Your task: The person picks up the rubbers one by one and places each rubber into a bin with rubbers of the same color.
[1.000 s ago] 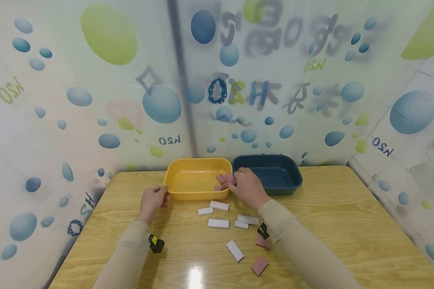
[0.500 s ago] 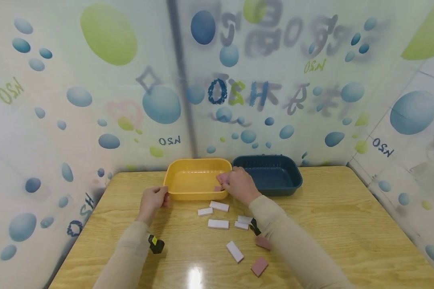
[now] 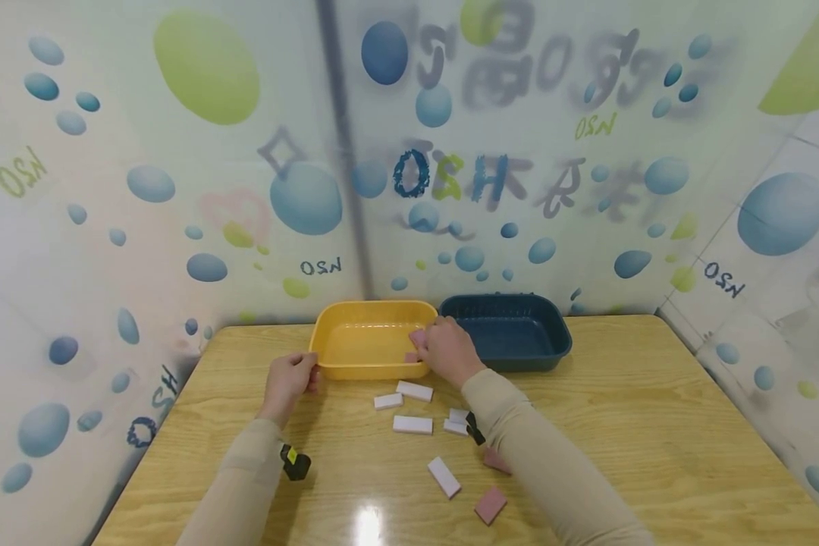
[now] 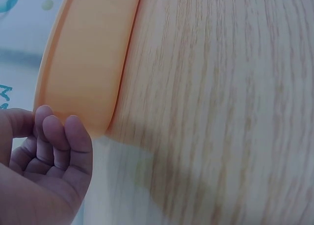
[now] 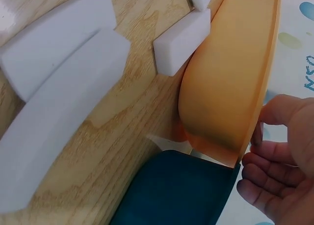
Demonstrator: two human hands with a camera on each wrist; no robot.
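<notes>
My left hand (image 3: 291,383) pinches the rim of the yellow basket (image 3: 355,371) at its near left corner; in the left wrist view, the thumb and curled fingers meet at that rim. At the basket's right end, my right hand (image 3: 450,350) reaches over the rim. Its thumb and index finger pinch a small pink block (image 5: 259,132), mostly hidden by the fingers in the right wrist view. Other pink blocks (image 3: 412,357) lie inside the basket near this hand, partly covered by it.
A dark blue basket (image 3: 560,356) stands against the yellow one on the right. Several white blocks (image 3: 412,425) lie on the wooden table (image 3: 655,425) in front. A pink block (image 3: 491,505) sits near the front, another (image 3: 497,460) partly under my right sleeve.
My right hand has moved left from the yellow basket's right rim, over the pink blocks inside, covering more of them. My left hand has stayed at its corner.
</notes>
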